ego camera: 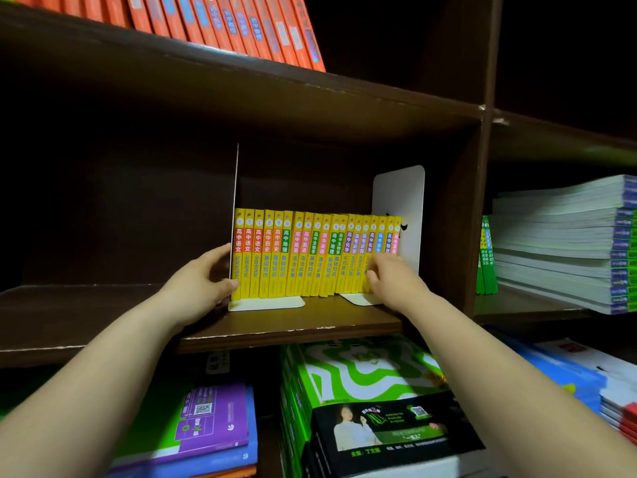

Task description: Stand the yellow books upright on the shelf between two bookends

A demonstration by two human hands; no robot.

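Head view looks into a dark wooden shelf (275, 326), where the row of yellow books (310, 257) stands spine-out between two white bookends. The left bookend (235, 201) is seen edge-on, its foot running under the first few books; the right bookend (400, 201) shows its broad face behind the last books, with its foot pointing in under them.

The left hand (200, 284) is cupped around the outside of the left bookend, thumb in front on the lowest part of the first spine and the fingers behind the plate; it looks closed on the bookend and that end book together. The right hand (389, 277) lies against the lower spines at the right end, just beside the right bookend, fingers curled; whether it pinches a book or only presses on the spines I cannot tell.

The books already stand nearly straight, with a slight lean and small gaps near the middle, so the job looks close to done: what remains is squeezing the row tight. To do that well, hold one end fixed and slide the other bookend inward along the board, pushing low near the base so the plates do not tip. Then tap the spines flush.
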